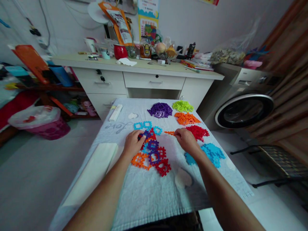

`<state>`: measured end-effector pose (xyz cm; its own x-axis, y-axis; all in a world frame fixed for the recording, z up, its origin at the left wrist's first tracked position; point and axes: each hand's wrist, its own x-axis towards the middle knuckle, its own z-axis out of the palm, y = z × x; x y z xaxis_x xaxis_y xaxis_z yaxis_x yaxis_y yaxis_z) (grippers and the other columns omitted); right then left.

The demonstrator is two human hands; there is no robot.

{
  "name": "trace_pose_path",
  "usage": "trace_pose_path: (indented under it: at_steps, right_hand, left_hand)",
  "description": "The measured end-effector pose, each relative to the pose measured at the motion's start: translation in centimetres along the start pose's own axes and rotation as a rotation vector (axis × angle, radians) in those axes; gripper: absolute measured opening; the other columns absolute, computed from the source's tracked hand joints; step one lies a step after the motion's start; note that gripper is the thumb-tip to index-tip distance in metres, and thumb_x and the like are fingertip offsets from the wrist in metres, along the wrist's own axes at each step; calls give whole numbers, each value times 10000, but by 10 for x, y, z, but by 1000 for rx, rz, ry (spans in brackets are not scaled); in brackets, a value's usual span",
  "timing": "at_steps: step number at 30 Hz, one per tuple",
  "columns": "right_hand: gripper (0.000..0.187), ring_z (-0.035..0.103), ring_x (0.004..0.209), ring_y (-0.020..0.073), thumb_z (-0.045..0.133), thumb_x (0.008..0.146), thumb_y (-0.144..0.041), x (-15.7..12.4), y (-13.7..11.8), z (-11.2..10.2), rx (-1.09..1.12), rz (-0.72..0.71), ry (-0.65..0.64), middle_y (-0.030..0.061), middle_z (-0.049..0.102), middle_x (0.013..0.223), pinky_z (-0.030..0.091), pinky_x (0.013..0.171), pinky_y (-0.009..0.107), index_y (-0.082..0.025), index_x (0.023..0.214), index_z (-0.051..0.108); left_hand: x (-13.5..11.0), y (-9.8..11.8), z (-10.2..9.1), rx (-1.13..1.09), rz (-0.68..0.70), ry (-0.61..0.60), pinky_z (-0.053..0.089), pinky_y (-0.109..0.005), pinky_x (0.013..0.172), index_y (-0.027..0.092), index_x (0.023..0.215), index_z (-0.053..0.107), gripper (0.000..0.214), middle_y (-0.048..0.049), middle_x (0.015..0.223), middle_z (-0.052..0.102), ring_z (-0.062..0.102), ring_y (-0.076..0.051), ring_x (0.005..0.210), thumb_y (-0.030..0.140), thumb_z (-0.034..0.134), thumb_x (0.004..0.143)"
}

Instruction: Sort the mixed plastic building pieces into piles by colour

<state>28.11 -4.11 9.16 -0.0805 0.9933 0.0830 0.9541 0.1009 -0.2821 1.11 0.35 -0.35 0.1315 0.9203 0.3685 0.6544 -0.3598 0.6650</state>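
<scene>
My left hand is closed on the upper left part of a joined structure of plastic interlocking building pieces, in purple, red, orange and blue. Between the fingertips of my right hand is an orange interlocking piece, seen nearly edge-on and apart from the structure. Several light blue window-shaped pieces lie just beyond the structure. Sorted heaps of pieces line the right side: purple, lime green, orange, red and blue. My right forearm partly covers the blue heap.
A pale cloth covers the low table. On its left lie a long white box and a small white box. Behind stands a cluttered white desk, with a washing machine to the right and a pink bin to the left.
</scene>
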Motion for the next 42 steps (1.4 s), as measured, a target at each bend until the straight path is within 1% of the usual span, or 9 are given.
trace_pose_path:
  at_steps: [4, 7, 13, 22, 28, 31, 33, 38, 42]
  right_hand:
    - [223, 602, 826, 180, 494, 846, -133, 36, 33, -40, -82, 106, 129, 72, 700, 914, 397, 736, 257, -166, 895, 709]
    - [254, 613, 840, 193, 478, 843, -129, 67, 63, -51, -156, 226, 218, 97, 702, 939, 397, 730, 267, -155, 923, 718]
    - [304, 635, 897, 205, 454, 866, -140, 106, 100, -32, -190, 333, 208, 130, 703, 1010, 418, 746, 267, -154, 991, 730]
    - [345, 646, 936, 217, 439, 882, -130, 116, 101, -14, -198, 420, 142, 153, 685, 1061, 451, 780, 277, -146, 1066, 731]
    - [332, 625, 1025, 229, 473, 902, -171, 108, 83, -33, -207, 375, 170, 182, 617, 1172, 444, 872, 278, -132, 1107, 730]
    - [320, 618, 1025, 228, 489, 904, -206, 88, 55, -45, -165, 273, 215, 163, 635, 1153, 441, 878, 283, -128, 1113, 717]
    - [310, 623, 994, 214, 487, 912, -229, 65, 30, -45, -99, 144, 150, 131, 671, 1101, 445, 856, 279, -134, 1113, 704]
    - [409, 650, 936, 219, 594, 884, -365, 0, -27, -12, 64, -142, -276, 122, 689, 1103, 461, 842, 308, -146, 1228, 631]
    - [603, 621, 1077, 264, 618, 861, -354, -23, -42, 21, 82, -142, -348, 181, 608, 1246, 456, 915, 354, -107, 1393, 480]
  left_hand:
    - [0, 1, 0, -6, 2, 2, 486, -409, 963, 232, 979, 655, 218, -53, 1043, 689, 632, -232, 1019, 366, 535, 854]
    - [0, 4, -2, -13, -9, 9, 479, -411, 972, 233, 975, 656, 215, -52, 1053, 690, 631, -233, 1022, 360, 540, 846]
    - [-1, 5, -3, -31, -25, -1, 476, -420, 977, 224, 970, 654, 216, -60, 1065, 687, 624, -239, 1043, 356, 544, 840]
    - [-3, 3, -3, -34, -20, 3, 477, -422, 972, 226, 977, 649, 201, -57, 1060, 679, 620, -239, 1044, 339, 549, 843]
    - [-2, 4, -3, -25, -9, 5, 486, -397, 948, 218, 982, 648, 196, -48, 1031, 683, 629, -221, 999, 314, 544, 847]
    - [-2, 2, -1, -12, -5, 8, 482, -396, 957, 220, 997, 649, 205, -52, 1051, 683, 626, -224, 1024, 323, 537, 860]
    - [-2, 0, 0, -3, -5, 13, 479, -399, 965, 222, 1009, 650, 210, -56, 1072, 681, 623, -226, 1040, 324, 537, 865]
    - [-2, -1, 1, 14, -5, 16, 476, -406, 974, 223, 1020, 652, 208, -55, 1081, 683, 624, -229, 1040, 309, 551, 860]
    - [-1, 0, 1, 7, -10, 17, 483, -405, 965, 221, 1010, 653, 194, -54, 1064, 687, 627, -228, 1026, 277, 548, 856]
